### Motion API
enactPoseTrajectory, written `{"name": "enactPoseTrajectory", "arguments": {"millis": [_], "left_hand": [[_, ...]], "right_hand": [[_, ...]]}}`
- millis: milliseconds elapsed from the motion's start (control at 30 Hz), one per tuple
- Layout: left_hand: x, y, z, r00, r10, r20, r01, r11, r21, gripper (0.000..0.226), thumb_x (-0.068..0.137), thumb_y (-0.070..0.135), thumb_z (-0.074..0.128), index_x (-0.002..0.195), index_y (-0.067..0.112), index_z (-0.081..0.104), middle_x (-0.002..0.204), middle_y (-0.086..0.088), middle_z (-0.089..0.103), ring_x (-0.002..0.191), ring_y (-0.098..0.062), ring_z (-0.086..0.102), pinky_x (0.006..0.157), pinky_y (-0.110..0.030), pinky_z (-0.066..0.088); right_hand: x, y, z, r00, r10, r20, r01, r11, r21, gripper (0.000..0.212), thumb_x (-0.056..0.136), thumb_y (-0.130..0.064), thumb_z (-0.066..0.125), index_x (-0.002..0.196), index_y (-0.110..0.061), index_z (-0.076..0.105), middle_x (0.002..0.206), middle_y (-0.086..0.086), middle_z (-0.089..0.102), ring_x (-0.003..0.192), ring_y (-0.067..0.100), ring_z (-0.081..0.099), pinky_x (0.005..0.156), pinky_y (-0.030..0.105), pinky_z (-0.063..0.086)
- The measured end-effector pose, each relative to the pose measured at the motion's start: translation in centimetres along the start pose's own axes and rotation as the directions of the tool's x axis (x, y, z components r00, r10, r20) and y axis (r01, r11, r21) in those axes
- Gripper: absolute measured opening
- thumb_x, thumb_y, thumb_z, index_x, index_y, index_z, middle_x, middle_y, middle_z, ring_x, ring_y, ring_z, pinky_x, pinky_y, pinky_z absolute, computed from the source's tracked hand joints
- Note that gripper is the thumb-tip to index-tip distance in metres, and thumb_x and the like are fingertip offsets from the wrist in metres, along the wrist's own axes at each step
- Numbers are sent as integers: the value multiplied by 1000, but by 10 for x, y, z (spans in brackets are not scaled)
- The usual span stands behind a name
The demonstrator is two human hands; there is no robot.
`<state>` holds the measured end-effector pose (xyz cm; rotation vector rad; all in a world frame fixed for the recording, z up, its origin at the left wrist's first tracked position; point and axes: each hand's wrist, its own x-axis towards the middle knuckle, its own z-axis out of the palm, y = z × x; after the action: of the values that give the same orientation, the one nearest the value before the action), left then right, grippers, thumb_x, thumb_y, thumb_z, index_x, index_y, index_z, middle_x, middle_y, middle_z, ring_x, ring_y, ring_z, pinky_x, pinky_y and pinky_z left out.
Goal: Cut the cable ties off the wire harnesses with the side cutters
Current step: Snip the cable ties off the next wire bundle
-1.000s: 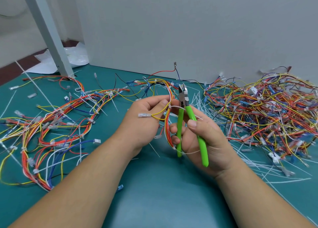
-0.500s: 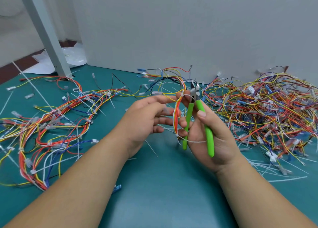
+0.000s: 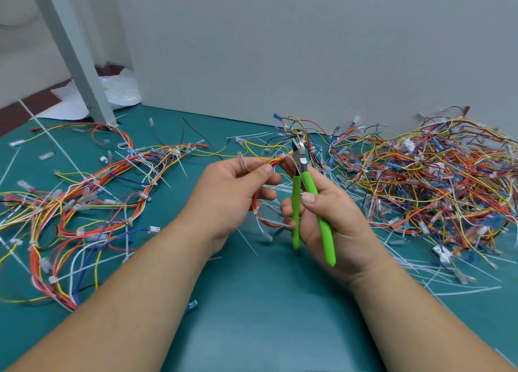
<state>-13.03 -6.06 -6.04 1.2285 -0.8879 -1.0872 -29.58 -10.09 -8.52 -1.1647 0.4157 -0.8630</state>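
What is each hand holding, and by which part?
The right hand grips the side cutters by their green handles. The left hand pinches a wire harness by its bundled wires.

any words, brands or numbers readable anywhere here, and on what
None can be read.
The cutters: no legible brand on the green handles or the head.
The connectors: too small and blurred to show any marking.

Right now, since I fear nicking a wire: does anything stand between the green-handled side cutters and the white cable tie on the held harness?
Nothing visible does. The green-handled side cutters in the right hand sit just beside the white cable tie; the left hand grips the red-and-yellow wire harness.
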Motion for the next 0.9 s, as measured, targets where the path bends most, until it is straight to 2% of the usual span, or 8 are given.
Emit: {"name": "enactPoseTrajectory", "arguments": {"millis": [200, 333, 400, 533, 667, 733, 800, 900], "left_hand": [[-1, 3, 0, 997, -83, 13, 83, 997, 5, 9, 101, 16, 60, 93, 17, 64, 73, 1, 73, 50, -12, 59, 51, -24, 47], [-1, 1, 2, 996, -88, 10, 87, 995, 58, 22, 103, 15, 50, 83, 23, 55, 52, 8, 45, 41, -10, 32, 55, -29, 33], [0, 0, 2, 996, -91, -3, 92, 994, 60, 23, 103, 16, 49, 82, 23, 55, 50, 11, 39, 40, -7, 28, 56, -30, 30], [2, -3, 2, 995, -103, -8, 103, 994, 38, 18, 105, 22, 50, 95, 15, 64, 50, 11, 39, 40, -7, 28, 53, -28, 33], [3, -1, 2, 994, -104, -31, 100, 989, -107, 19, 107, 25, 48, 101, 14, 63, 50, 12, 33, 41, -8, 24, 55, -29, 28], [5, 1, 0, 994, -96, -57, 84, 981, -173, 23, 108, 27, 47, 100, 14, 64, 50, 11, 30, 42, -8, 22, 55, -29, 28], [7, 3, -2, 993, -94, -69, 76, 969, -234, 25, 108, 27, 45, 98, 15, 64, 50, 11, 28, 41, -8, 23, 55, -29, 30], [7, 7, -2, 996, -89, -27, 73, 929, -363, 26, 108, 22, 41, 98, 14, 63, 54, 8, 27, 45, -8, 23, 57, -28, 32]], "right_hand": [[0, 0, 1, 1000, 9, -10, -9, 1000, -1, 67, 72, -26, 71, 138, -17, 62, 109, 2, 63, 88, 19, 61, 66, 30, 44], [-2, -1, 2, 999, 29, 14, -30, 998, 47, 69, 73, -24, 66, 141, -13, 57, 142, 3, 59, 91, 22, 63, 68, 33, 41], [-2, -2, 3, 999, 38, 26, -41, 993, 115, 70, 73, -24, 62, 141, -13, 56, 145, 9, 57, 91, 24, 63, 69, 34, 42], [-2, -6, 3, 999, 25, 24, -28, 988, 152, 65, 75, -28, 63, 139, -25, 58, 133, 9, 65, 91, 24, 65, 79, 38, 50], [-1, -4, 6, 999, 46, 8, -46, 992, 119, 55, 81, -32, 62, 136, -37, 59, 133, 8, 66, 87, 25, 63, 81, 49, 54], [-2, -4, 6, 999, 44, 12, -46, 988, 149, 55, 80, -34, 63, 135, -37, 59, 110, 6, 64, 77, 22, 54, 73, 41, 48], [-2, -3, 6, 1000, 18, 18, -20, 992, 123, 64, 77, -33, 64, 140, -37, 55, 94, 2, 53, 72, 17, 43, 66, 34, 33], [-1, 0, 9, 998, -35, -47, 30, 995, -92, 90, 65, -32, 67, 151, -40, 43, 102, -3, 47, 79, 9, 42, 67, 26, 32]]}}
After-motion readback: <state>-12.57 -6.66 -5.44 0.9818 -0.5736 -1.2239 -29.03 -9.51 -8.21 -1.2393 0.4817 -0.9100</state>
